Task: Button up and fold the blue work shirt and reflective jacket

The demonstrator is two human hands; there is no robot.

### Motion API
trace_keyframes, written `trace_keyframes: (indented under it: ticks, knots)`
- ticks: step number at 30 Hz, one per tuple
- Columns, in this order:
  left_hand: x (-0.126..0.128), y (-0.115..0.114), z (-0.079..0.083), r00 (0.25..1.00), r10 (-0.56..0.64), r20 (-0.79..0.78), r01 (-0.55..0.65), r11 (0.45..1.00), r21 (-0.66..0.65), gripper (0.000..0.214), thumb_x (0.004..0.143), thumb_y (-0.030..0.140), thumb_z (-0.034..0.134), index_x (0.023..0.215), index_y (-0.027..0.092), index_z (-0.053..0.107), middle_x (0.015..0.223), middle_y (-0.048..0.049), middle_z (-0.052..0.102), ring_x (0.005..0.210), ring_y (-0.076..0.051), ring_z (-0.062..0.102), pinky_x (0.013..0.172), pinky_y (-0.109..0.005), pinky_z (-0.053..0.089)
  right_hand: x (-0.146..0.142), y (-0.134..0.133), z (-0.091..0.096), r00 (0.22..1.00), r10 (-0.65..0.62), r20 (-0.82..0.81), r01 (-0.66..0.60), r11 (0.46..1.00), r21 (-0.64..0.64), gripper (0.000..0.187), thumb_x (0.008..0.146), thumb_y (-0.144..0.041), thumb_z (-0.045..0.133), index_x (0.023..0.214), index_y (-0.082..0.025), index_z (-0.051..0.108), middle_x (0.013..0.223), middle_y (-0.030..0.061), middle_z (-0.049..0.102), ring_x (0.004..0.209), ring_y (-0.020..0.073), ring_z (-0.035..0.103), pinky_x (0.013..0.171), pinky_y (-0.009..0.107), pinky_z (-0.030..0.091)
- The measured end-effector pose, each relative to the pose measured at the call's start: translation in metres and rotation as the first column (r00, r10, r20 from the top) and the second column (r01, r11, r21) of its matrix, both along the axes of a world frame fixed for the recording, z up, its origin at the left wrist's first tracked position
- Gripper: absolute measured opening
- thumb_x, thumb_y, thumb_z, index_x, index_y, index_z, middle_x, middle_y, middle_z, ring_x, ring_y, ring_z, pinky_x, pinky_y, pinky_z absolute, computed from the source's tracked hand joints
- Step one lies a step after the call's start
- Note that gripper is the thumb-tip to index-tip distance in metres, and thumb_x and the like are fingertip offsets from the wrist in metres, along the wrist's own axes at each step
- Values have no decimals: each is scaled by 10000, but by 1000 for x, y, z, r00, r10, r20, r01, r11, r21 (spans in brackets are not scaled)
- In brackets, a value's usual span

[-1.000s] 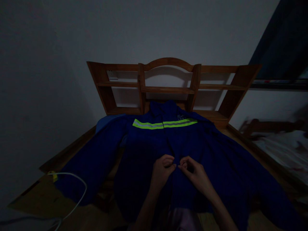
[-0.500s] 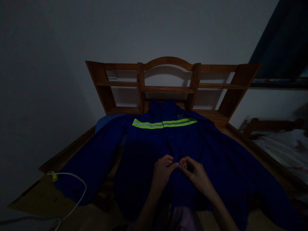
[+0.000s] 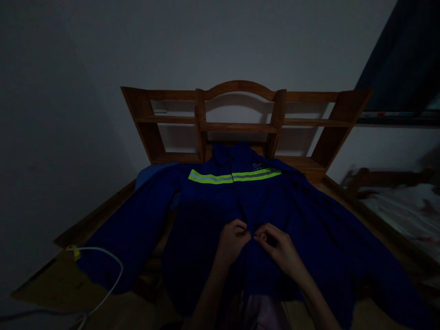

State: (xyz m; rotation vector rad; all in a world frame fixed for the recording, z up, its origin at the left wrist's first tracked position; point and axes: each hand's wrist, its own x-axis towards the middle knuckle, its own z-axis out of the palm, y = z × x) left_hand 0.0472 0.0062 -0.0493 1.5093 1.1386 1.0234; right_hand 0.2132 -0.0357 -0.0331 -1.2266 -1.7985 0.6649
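Observation:
A dark blue work jacket lies spread front side up, its collar toward the shelf and its sleeves out to both sides. A yellow-green reflective band with a silver stripe crosses its chest. My left hand is closed on the front placket, thumb against the curled fingers. Close beside it, my right hand pinches the placket's other side between thumb and fingertips. A small gap separates the two hands. The dim light hides any button or fastener between the fingers.
Behind the collar stands a wooden shelf against the wall. A white cable curves over the yellowish board at the left. White bedding lies at the right, below a dark curtain.
My left thumb has drawn back slightly to the left, away from the right fingertips. The right hand keeps nearly the same pinch, and the jacket stays in place.

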Motion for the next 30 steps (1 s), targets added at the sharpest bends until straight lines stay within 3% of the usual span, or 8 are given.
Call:
trace_keyframes:
  ticks: [9, 13, 17, 23, 30]
  knots:
    - [6, -5, 2, 996, 81, -40, -79, 996, 47, 147, 649, 118, 525, 776, 173, 577, 673, -6, 640, 641, -135, 620, 575, -194, 412, -2, 0, 0, 1000, -22, 21, 22, 999, 28, 117, 859, -300, 561, 839, -186, 579, 809, 7, 562, 742, 124, 544, 695, 232, 420]
    - [3, -6, 3, 998, 56, -38, -54, 997, 58, 83, 708, 210, 562, 776, 172, 590, 663, -11, 641, 632, -144, 612, 567, -205, 405, -4, -2, 2, 998, -47, 29, 46, 999, 21, 131, 867, -321, 545, 875, -191, 562, 812, 4, 572, 741, 124, 551, 708, 230, 428]
    - [0, -5, 5, 998, 42, -44, -38, 996, 81, 205, 762, 368, 579, 722, 167, 589, 641, -12, 625, 623, -143, 593, 545, -205, 377, -8, -5, 5, 996, -58, 73, 56, 998, 35, 165, 906, -338, 471, 874, -193, 542, 815, 14, 573, 737, 130, 551, 700, 235, 432]
    - [-1, -5, 1, 1000, 23, -9, -23, 997, 68, 172, 775, 328, 567, 735, 163, 587, 635, -7, 604, 606, -124, 566, 544, -197, 376, -18, -5, 15, 925, -116, 362, 72, 989, 132, 223, 956, -300, 340, 920, -198, 534, 876, 49, 569, 809, 160, 559, 741, 266, 414]
    - [-7, 1, -5, 982, -41, 182, 62, 992, -110, 201, 741, 338, 609, 779, 141, 600, 674, -14, 591, 626, -121, 568, 608, -227, 453, -19, 0, 39, 763, -112, 637, 14, 988, 157, 209, 934, -280, 373, 1020, -203, 547, 942, 46, 561, 800, 146, 582, 688, 241, 384]
